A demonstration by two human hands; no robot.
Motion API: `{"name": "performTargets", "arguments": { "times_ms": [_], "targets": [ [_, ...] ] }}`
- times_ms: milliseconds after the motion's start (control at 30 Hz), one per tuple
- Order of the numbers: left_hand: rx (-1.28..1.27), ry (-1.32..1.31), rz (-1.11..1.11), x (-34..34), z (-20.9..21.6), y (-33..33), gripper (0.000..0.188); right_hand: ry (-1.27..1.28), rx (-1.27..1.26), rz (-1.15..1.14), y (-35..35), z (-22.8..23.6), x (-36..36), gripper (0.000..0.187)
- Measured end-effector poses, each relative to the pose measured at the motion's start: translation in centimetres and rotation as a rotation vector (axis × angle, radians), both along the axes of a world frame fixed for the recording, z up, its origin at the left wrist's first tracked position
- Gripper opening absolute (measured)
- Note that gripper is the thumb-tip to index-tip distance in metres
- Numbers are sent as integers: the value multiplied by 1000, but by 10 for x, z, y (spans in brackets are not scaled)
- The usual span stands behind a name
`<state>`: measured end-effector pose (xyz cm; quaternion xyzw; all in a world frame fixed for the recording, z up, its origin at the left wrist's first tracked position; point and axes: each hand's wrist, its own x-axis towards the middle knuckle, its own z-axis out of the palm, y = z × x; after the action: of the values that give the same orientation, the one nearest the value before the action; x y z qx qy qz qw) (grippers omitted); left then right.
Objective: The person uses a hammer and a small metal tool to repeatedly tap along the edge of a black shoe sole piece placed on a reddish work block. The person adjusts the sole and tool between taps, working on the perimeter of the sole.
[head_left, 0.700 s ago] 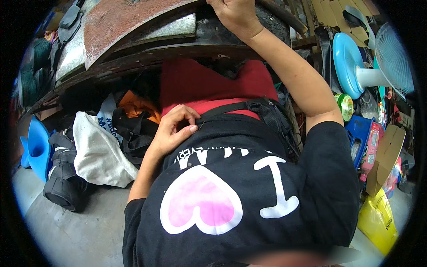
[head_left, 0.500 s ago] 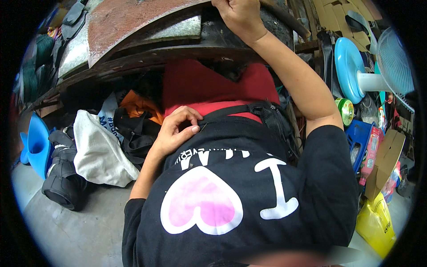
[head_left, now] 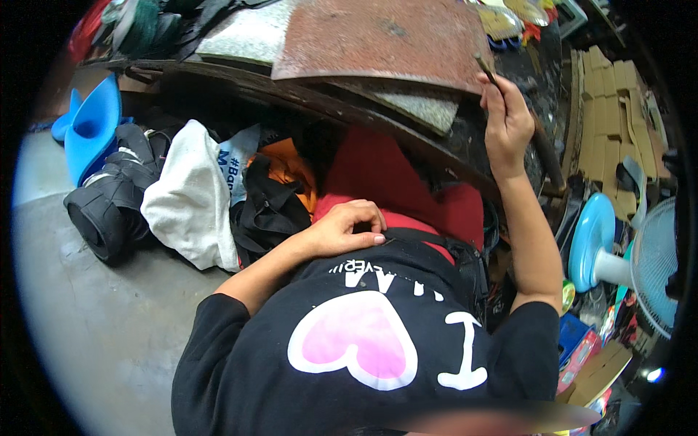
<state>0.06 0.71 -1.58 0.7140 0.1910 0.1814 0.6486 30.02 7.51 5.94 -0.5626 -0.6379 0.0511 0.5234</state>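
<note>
My right hand (head_left: 507, 129) is raised over the bench. Its fingers pinch a thin dark stick-like tool (head_left: 485, 67), whose exact kind I cannot make out. Just left of the tool lies a reddish-brown rough sheet (head_left: 385, 43), curved along its near edge. Under the sheet are pale speckled slabs (head_left: 418, 107). My left hand (head_left: 350, 227) rests at my waist on the hem of the black shirt, fingers curled with the thumb tip near the index finger. What it may hold is too small to tell.
The dark bench edge (head_left: 320, 105) crosses above my lap. To the left are a white cloth (head_left: 190, 203), a black roll (head_left: 105, 218) and a blue curved piece (head_left: 93, 131). On the right stand a blue fan (head_left: 592, 243) and stacked cardboard (head_left: 611, 109).
My view has turned, so the scene sits differently in it. The right hand and the tool in it now show fully beside the brown sheet. The left hand stays at the waist.
</note>
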Motion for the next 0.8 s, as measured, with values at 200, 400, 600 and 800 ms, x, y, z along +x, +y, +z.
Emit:
{"name": "performTargets", "arguments": {
  "times_ms": [200, 400, 600, 800],
  "targets": [
    [68, 48, -4, 2, -2, 11, 20, -56, -2, 2, -2, 2, 0, 12],
    [73, 80, 17, 6, -5, 18, 30, -128, -29, 38, -4, 5, 2, 17],
    [80, 93, -6, 8, -9, 25, 31, -91, -36, 10, -3, 5, -1, 12],
    [119, 105, -5, 9, -7, 30, 31, -137, -14, 13, -2, 10, -1, 12]
  ]
}}
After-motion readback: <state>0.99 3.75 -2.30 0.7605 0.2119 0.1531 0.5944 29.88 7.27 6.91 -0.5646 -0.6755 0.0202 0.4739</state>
